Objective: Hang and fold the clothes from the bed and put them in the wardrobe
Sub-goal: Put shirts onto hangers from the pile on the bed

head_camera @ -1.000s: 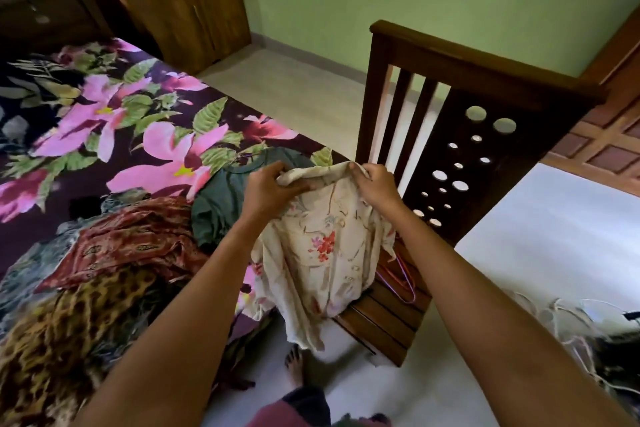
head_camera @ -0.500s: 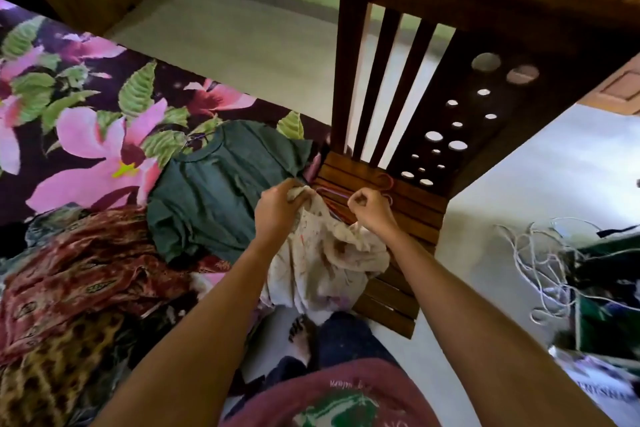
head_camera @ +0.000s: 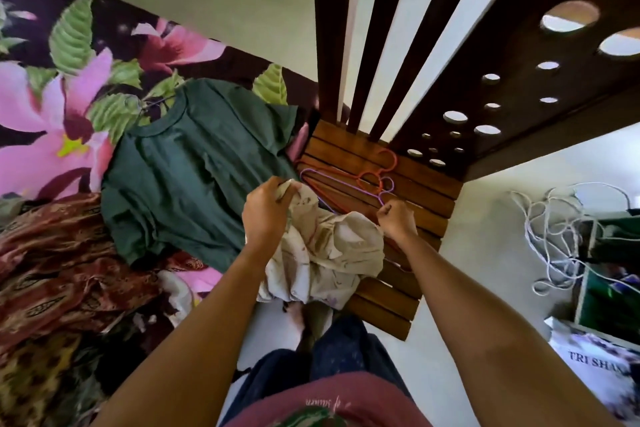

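Cream top (head_camera: 325,250) lies bunched on the near edge of a slatted chair (head_camera: 426,201) that stands against the bed (head_camera: 69,107), with part of it hanging towards the floor.

The risk, as I judge it, is a tangle. A purple hanger (head_camera: 347,184) and an orange hanger (head_camera: 393,163) lie overlapped on the seat, so lifting one may drag the other along or snag the cloth. The loose heap could also slide off the chair if the grip on it slackens.

Left hand (head_camera: 266,215) reaches forward, knuckles up, with its fingers curled tight round a fold at the far end of the heap. Right hand (head_camera: 398,222) is near it over the seat, fingers curled at the purple hanger's neck, seemingly pinching it.

A green T-shirt (head_camera: 194,170) lies flat on the bed just beside the chair.
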Demonstrator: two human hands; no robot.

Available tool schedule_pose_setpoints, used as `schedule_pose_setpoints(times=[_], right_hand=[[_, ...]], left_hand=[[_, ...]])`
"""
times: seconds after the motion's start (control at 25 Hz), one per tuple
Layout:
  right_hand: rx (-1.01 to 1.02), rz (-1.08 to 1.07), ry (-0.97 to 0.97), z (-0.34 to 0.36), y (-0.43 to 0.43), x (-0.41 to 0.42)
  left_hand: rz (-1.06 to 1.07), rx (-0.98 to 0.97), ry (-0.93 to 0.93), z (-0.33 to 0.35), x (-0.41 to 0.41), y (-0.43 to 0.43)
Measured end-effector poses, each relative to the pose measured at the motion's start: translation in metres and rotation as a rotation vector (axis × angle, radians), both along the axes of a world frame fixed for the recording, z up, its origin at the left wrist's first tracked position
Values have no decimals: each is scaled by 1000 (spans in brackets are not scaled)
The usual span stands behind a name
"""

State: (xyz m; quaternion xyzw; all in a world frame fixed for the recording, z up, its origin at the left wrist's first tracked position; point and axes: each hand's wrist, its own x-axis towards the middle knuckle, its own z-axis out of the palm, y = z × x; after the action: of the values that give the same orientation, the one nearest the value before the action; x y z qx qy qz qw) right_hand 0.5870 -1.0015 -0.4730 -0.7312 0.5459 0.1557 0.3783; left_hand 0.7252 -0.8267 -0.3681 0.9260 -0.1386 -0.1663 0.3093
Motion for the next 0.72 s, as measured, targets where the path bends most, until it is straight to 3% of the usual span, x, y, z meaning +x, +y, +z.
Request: schedule_pose_setpoints(times=[0.2,0.4,0.72], right_hand=[[-9,87,94,-40,-22,7],[-160,230,179,-67,-28,9],[-238,397,155,-76,-35,7]], left_hand=[[54,46,22,-37,8,-19],[108,62,37,-61,11,-29],[129,95,45,-76,5,-23]])
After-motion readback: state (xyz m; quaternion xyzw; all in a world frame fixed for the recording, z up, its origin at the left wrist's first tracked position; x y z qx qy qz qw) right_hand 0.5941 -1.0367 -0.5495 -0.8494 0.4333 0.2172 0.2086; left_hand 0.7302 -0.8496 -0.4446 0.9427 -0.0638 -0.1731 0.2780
